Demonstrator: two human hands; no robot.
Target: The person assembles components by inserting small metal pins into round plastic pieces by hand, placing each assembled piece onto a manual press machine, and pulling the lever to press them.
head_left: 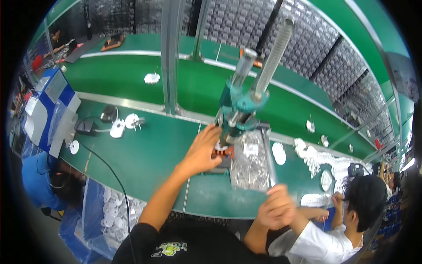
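Note:
A teal hand press (246, 105) with a tall threaded post stands at the middle of the green bench. Beneath its ram sits an orange fixture (228, 152) on a dark base, with a bit of a small white part (221, 146) showing. My left hand (203, 152) reaches in from the left, its fingers closed at that white part and partly hiding it. Lower right, my right hand (277, 207) makes a fist around the lower end of the press's metal lever (269, 165). Beside the press lies a clear plastic bag (249, 160) with a white label.
Round white parts with cords (117, 128) lie at left, near a blue-and-white box (52, 110). A blue-lined bin (94, 215) holds many white parts. Behind runs a green conveyor (118, 72) with scattered white pieces. A co-worker (329, 235) sits close at right, beside piled white parts (312, 158).

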